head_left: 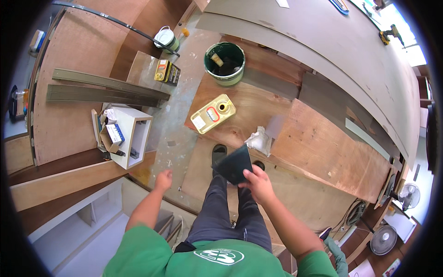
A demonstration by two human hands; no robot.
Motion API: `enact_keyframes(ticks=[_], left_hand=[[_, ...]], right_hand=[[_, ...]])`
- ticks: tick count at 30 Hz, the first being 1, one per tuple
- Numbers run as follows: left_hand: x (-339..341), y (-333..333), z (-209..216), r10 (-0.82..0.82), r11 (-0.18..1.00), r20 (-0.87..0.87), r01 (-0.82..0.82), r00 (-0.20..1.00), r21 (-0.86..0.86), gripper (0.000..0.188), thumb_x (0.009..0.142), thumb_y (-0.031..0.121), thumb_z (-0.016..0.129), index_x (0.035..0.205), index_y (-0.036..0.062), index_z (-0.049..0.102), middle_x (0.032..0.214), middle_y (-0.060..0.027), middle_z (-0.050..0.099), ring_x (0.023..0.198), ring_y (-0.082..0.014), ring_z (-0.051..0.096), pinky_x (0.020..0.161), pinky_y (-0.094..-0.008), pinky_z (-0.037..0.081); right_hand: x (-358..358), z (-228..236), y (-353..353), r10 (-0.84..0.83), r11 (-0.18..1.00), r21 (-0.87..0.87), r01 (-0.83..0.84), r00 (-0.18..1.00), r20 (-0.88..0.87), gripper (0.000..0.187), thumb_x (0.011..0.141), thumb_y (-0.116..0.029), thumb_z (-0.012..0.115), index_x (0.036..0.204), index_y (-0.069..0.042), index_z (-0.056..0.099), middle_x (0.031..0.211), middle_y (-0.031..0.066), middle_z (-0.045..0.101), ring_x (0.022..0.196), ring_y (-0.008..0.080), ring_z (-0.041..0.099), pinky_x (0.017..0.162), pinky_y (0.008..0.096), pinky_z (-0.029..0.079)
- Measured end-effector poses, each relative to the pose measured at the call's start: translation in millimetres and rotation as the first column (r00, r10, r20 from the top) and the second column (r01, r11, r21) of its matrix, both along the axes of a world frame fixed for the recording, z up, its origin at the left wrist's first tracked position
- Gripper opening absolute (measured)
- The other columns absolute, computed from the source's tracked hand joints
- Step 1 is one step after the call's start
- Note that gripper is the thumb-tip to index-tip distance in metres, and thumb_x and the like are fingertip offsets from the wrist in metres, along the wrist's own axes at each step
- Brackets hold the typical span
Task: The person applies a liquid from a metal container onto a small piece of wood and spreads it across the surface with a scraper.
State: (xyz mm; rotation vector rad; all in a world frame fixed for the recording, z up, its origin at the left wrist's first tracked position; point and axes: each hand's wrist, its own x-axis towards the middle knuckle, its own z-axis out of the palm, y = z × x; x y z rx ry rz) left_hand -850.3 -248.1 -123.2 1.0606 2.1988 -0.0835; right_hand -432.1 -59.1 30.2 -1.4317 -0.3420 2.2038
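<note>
My right hand [259, 183] grips a dark, flat, four-cornered plate [234, 165] by its right edge, fingers and thumb closed on it. The plate is held above my legs and covers part of my feet; its exact kind does not show. My left hand [163, 179] hangs apart from it over the floor at the left, fingers curled in, with nothing visible in them. Beyond the plate, a gold metal can [213, 114] with a round opening stands on a wooden board [258, 108]. Beside it lies a crumpled white bag or cloth [260, 141].
A green bucket [224, 63] holding a brush is at the far middle. A smaller can [167, 72] and lidded pail [166, 39] stand farther left. Long metal strips [106, 94] and a white box cabinet [130, 136] lie left. Large grey sheets [323, 51] carry a drill [391, 34].
</note>
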Motion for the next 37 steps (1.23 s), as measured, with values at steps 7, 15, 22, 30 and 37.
enact_keyframes(ticks=[7,15,22,30,37], left_hand=[[0,-69,-5,0.064,0.998,0.132,-0.062,0.989,-0.021,0.036,0.083,0.006,0.06,0.119,0.0087,0.068,0.097,-0.0147,0.071,0.09,-0.0325,0.068,0.083,-0.0401,0.054],[29,-3,-19,0.456,0.883,0.501,-0.443,0.736,-0.154,0.041,0.085,0.012,0.068,0.124,0.0009,0.064,0.095,-0.0054,0.07,0.089,-0.0142,0.065,0.083,-0.0283,0.051],[18,-10,-12,0.44,0.898,0.525,-0.374,0.729,-0.233,0.042,0.088,0.015,0.069,0.127,-0.0002,0.062,0.1,-0.0075,0.071,0.093,-0.0139,0.065,0.085,-0.0283,0.051],[-16,-71,-20,0.516,0.851,0.456,-0.37,0.725,-0.374,0.04,0.09,0.012,0.069,0.126,-0.0014,0.06,0.095,-0.0055,0.068,0.084,-0.0135,0.062,0.076,-0.027,0.05],[-11,-37,-2,0.569,0.816,0.456,-0.399,0.685,-0.419,0.044,0.089,0.012,0.071,0.129,-0.0001,0.058,0.089,-0.0027,0.067,0.079,-0.0096,0.06,0.075,-0.0244,0.049]], right_hand=[[-69,-24,53,-0.062,0.997,0.038,0.064,0.996,-0.058,0.019,0.099,-0.014,0.062,0.116,-0.006,0.062,0.103,0.0052,0.069,0.081,0.0165,0.067,0.07,0.0301,0.056],[-133,-62,54,-0.342,0.919,-0.269,0.288,0.922,-0.18,0.017,0.102,-0.026,0.058,0.113,-0.014,0.059,0.094,0.0026,0.063,0.084,0.0169,0.06,0.077,0.0346,0.051],[-156,-85,51,-0.352,0.919,-0.27,0.287,0.907,-0.233,0.012,0.098,-0.015,0.063,0.108,-0.01,0.057,0.095,0.0053,0.063,0.082,0.017,0.062,0.077,0.0324,0.055],[-165,-88,58,-0.095,0.966,-0.234,0.111,0.992,0.08,0.025,0.094,-0.025,0.072,0.093,-0.005,0.057,0.08,0.007,0.064,0.064,0.0164,0.062,0.056,0.0294,0.052],[-103,-86,46,0.226,0.973,-0.101,-0.207,0.943,0.246,0.038,0.096,-0.036,0.068,0.115,-0.004,0.067,0.083,0.0031,0.066,0.067,0.0124,0.061,0.061,0.0274,0.053]])
